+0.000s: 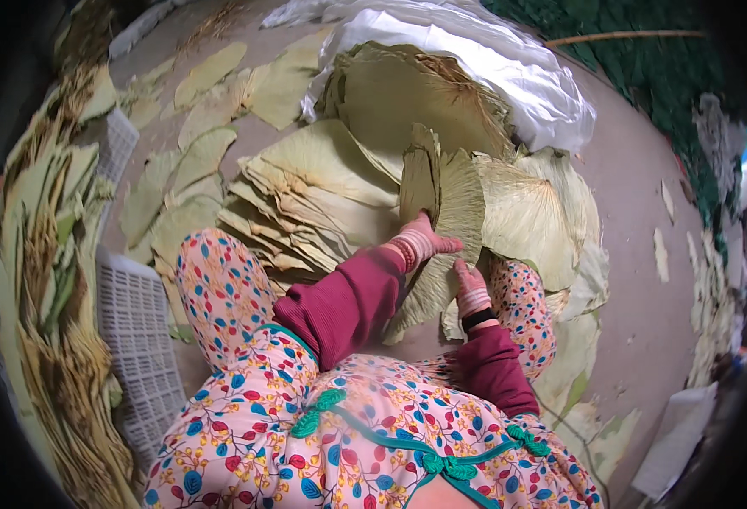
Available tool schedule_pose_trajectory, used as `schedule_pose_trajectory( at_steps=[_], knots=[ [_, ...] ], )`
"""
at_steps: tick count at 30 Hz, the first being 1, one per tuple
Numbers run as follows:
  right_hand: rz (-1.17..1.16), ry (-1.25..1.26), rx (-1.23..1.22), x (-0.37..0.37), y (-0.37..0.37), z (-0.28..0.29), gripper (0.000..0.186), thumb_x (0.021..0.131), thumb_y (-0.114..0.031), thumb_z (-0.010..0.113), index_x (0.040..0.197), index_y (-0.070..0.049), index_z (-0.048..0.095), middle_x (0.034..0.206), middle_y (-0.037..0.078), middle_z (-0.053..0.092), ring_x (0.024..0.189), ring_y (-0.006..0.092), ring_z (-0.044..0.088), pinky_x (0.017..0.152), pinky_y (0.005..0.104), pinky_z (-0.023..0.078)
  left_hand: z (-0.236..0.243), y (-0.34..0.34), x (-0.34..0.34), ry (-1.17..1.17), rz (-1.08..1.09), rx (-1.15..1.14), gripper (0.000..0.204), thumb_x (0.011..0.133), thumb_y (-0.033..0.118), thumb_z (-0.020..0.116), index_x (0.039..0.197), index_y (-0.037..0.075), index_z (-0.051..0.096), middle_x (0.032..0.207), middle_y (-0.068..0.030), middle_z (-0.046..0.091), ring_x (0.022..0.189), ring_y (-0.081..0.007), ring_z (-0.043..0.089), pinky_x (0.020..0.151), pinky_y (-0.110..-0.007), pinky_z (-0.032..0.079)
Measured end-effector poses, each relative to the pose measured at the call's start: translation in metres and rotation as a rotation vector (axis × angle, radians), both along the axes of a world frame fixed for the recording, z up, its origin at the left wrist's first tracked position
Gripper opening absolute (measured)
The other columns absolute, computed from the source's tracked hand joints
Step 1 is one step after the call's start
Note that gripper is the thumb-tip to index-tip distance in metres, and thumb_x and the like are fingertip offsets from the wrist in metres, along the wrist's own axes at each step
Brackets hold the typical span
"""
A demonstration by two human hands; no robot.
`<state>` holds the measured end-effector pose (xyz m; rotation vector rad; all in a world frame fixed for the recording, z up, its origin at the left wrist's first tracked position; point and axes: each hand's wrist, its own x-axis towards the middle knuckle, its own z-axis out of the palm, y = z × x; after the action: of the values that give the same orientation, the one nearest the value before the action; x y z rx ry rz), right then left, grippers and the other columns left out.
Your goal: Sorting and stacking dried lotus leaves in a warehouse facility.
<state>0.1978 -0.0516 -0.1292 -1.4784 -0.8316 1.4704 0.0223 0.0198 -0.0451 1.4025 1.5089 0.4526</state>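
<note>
Between my knees a large dried pale-green leaf, probably a lotus leaf, stands half folded with its ribbed side toward me. My left hand grips it, thumb along the near face and fingers partly hidden. At its lower right edge my right hand is closed on the same leaf, fingertips partly hidden. Both hands have pink-and-white striped knit coverings. Left of them lies a thick stack of folded dried leaves. More broad leaves fan out over my right knee.
Beyond my hands, a big round pile of leaves leans in white cloth. White plastic crates stand at my left, beside heaped leaves. Loose leaves are scattered on the floor. Dark green netting hangs at far right.
</note>
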Motion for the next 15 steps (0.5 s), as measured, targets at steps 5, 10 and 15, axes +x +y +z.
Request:
schedule_pose_trajectory(
  at_steps=[5,10,15],
  knots=[
    [0.009,0.006,-0.01,-0.005,-0.001,0.003,0.03,0.081,-0.034,0.06,0.085,-0.004,0.055,0.073,0.001,0.054,0.062,0.0104,0.05,0.056,0.024,0.041,-0.036,0.007,0.007,0.038,0.011,-0.001,0.114,0.054,0.057,0.072,0.137,0.003,0.015,0.126,-0.0236,0.042,0.115,-0.0373,0.043,0.1,-0.039,0.032],
    [-0.022,-0.15,-0.057,-0.005,0.008,-0.006,0.038,0.082,-0.035,0.059,0.088,0.002,0.055,0.075,0.001,0.054,0.065,0.0106,0.047,0.058,0.0246,0.04,-0.028,0.032,0.006,0.173,0.005,-0.239,0.081,0.07,0.041,0.063,0.131,0.002,0.028,0.125,-0.0233,0.044,0.114,-0.0352,0.046,0.096,-0.04,0.036],
    [0.138,-0.519,-0.011,-0.009,0.01,-0.016,0.042,0.082,-0.04,0.057,0.085,0.002,0.058,0.073,0.003,0.056,0.066,0.0116,0.048,0.059,0.0271,0.041,0.003,0.028,-0.027,0.487,-0.176,0.009,0.025,0.081,0.02,0.048,0.094,0.006,0.065,0.094,-0.015,0.064,0.093,-0.0279,0.061,0.078,-0.035,0.049]
  ],
)
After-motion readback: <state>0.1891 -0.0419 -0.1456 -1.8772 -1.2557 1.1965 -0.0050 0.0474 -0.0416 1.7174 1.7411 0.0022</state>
